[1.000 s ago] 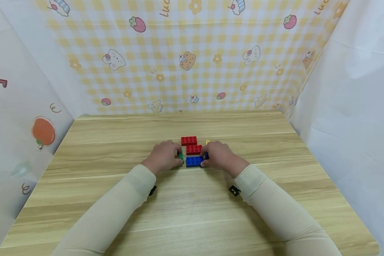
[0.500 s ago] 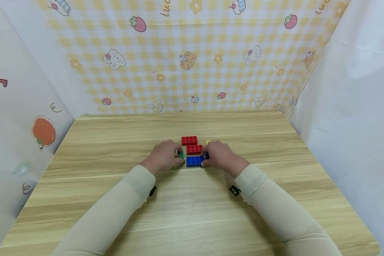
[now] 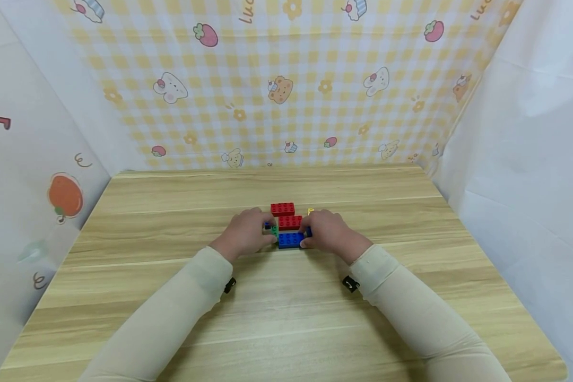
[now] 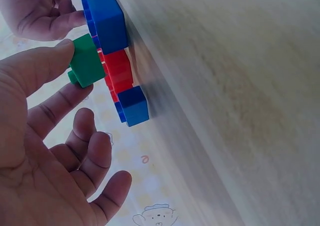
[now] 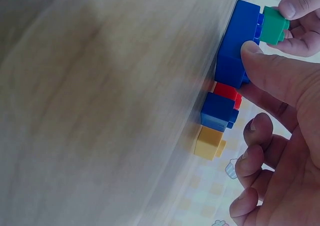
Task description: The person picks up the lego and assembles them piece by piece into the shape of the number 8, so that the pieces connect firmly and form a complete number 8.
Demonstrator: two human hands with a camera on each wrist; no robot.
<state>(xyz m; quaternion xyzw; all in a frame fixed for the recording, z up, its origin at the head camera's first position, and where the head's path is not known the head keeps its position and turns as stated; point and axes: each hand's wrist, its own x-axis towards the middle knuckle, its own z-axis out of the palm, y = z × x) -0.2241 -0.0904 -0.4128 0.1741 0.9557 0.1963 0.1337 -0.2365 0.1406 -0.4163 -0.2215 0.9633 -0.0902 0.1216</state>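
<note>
My left hand (image 3: 245, 231) pinches a small green toy building brick (image 4: 87, 61) between thumb and index finger, the other fingers loosely bent. The green brick is at the left end of a long blue brick (image 3: 289, 241), close over its studs in the right wrist view. My right hand (image 3: 329, 233) holds that blue brick's right end between thumb and index finger. A small blue brick (image 4: 135, 107) shows beyond the left fingers. Another small blue brick (image 5: 217, 111) and a yellow brick (image 5: 207, 143) stand beyond the right hand.
Two long red bricks, a nearer red brick (image 3: 290, 223) and a farther red brick (image 3: 283, 209), lie behind the blue one on the wooden table (image 3: 286, 318). A yellow checked cloth (image 3: 310, 116) hangs behind, with white cloth (image 3: 530, 185) at the sides.
My left hand has shifted slightly right with the green brick, up to the long blue brick's left end. A small blue brick has come into sight behind it. The right hand has stayed put.
</note>
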